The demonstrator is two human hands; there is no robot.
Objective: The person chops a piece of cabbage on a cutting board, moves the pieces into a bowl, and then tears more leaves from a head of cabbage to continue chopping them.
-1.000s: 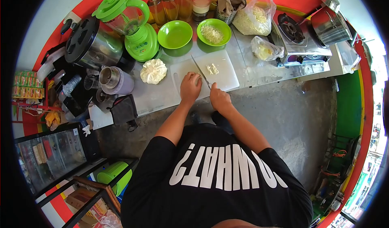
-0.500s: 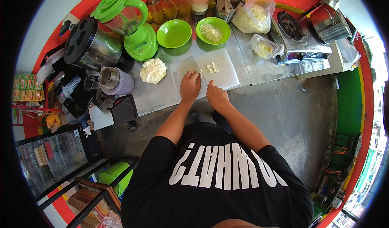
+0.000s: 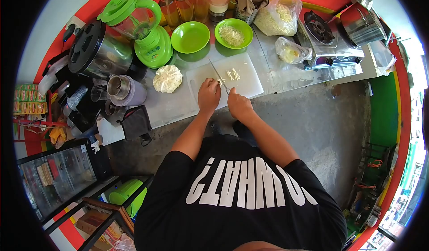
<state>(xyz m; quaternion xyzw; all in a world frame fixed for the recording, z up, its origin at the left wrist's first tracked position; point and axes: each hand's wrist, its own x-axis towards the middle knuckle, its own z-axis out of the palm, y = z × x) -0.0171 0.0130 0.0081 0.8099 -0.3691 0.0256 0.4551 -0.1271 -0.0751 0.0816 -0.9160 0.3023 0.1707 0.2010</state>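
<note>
On the white cutting board (image 3: 250,83), my right hand (image 3: 240,105) is closed round the handle of a kitchen knife (image 3: 217,73), its blade pointing away from me. My left hand (image 3: 209,95) lies just left of the blade, fingers curled on a small pale vegetable piece (image 3: 222,81) that they mostly hide. Right of the knife is a small heap of pale sliced vegetable (image 3: 233,75). A whitish cabbage-like head (image 3: 167,78) sits on the counter left of the board.
Behind the board stand a green bowl (image 3: 190,37) and another green bowl (image 3: 247,29) with pale shreds. A green blender (image 3: 153,49) is at back left, with pump bottles (image 3: 183,7) beside it. Bagged noodle-like food (image 3: 279,18) and a gas stove (image 3: 333,45) are at right.
The knife blade has tilted very slightly to the left. Both hands keep nearly the same place on the board, and the whole view has shifted a little.
</note>
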